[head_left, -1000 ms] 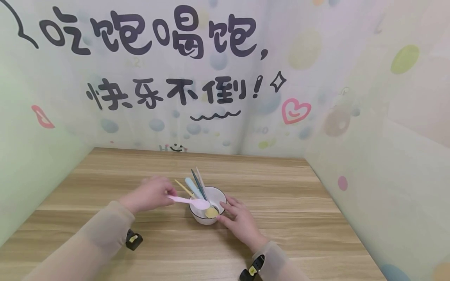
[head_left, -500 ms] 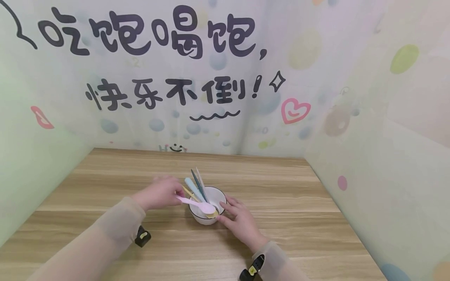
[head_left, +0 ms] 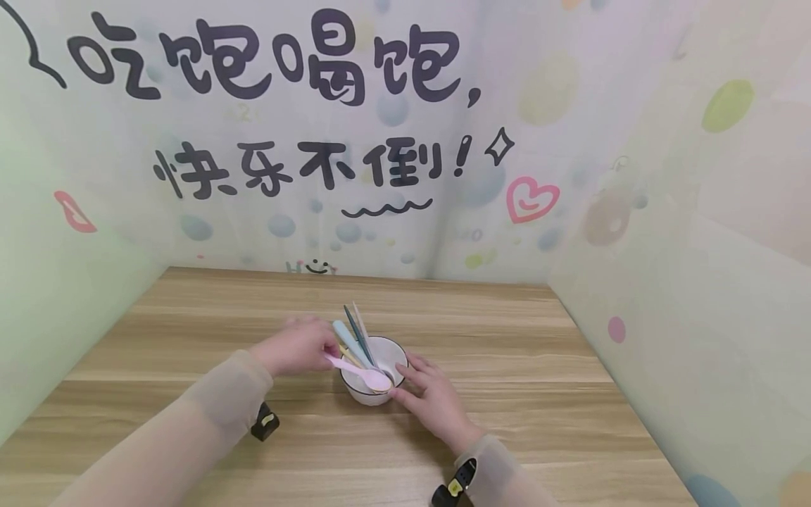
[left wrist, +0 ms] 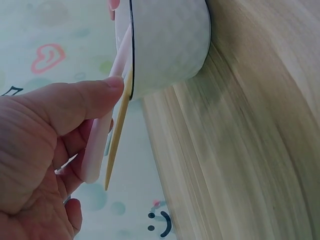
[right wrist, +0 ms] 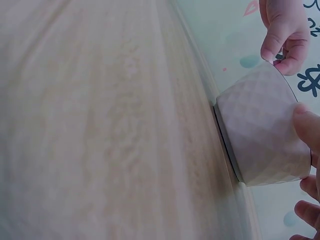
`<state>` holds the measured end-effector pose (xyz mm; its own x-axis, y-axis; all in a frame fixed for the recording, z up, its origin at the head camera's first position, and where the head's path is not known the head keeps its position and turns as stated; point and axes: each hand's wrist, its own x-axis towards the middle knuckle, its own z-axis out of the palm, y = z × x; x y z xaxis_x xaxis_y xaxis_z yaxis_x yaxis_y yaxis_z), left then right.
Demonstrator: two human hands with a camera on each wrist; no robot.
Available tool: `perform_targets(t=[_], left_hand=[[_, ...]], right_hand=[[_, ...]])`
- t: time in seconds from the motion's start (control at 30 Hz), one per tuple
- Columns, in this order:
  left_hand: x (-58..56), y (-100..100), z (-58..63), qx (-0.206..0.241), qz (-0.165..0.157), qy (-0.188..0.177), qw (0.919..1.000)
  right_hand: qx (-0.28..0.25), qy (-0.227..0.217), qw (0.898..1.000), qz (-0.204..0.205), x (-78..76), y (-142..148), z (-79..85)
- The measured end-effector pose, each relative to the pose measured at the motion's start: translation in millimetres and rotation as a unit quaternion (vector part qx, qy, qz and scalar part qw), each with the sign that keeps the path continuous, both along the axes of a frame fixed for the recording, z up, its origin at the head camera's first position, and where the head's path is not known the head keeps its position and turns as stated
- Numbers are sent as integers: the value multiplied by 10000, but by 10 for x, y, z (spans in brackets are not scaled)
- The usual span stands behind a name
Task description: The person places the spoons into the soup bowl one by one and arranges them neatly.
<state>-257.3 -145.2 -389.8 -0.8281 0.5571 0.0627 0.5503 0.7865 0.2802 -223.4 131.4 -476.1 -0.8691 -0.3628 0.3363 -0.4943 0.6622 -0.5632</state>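
My left hand (head_left: 300,345) pinches the handle end of a pink spoon (head_left: 375,381), whose head lies over the inside of a white bowl (head_left: 369,399) with a dark rim. Close up in the left wrist view, thumb and fingers hold the pink handle (left wrist: 95,155), and a thin yellow handle (left wrist: 116,135) leans out over the rim beside it. At the bowl's right side, my right hand (head_left: 437,405) holds it with the thumb toward the front. A light blue handle (head_left: 345,334), a dark teal one (head_left: 353,322) and a pale one (head_left: 360,318) stick out at the back left.
The bowl stands on a wood-grain table (head_left: 507,366). Behind it rises a wall (head_left: 393,232) with dark lettering and coloured dots, and pale side walls flank the table. Each wrist wears a black strap device (head_left: 265,422).
My left hand has moved right toward the bowl with the pink spoon, whose head now lies over the yellow spoon's head. The right hand and the bowl have stayed in place.
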Motion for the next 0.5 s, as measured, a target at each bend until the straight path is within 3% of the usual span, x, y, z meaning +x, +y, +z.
perform_targets(t=[0.5], left_hand=[[-69, 46, -58, -28, -61, -75, 9999]], right_hand=[[-36, -96, 9999, 37, 6, 1, 16]])
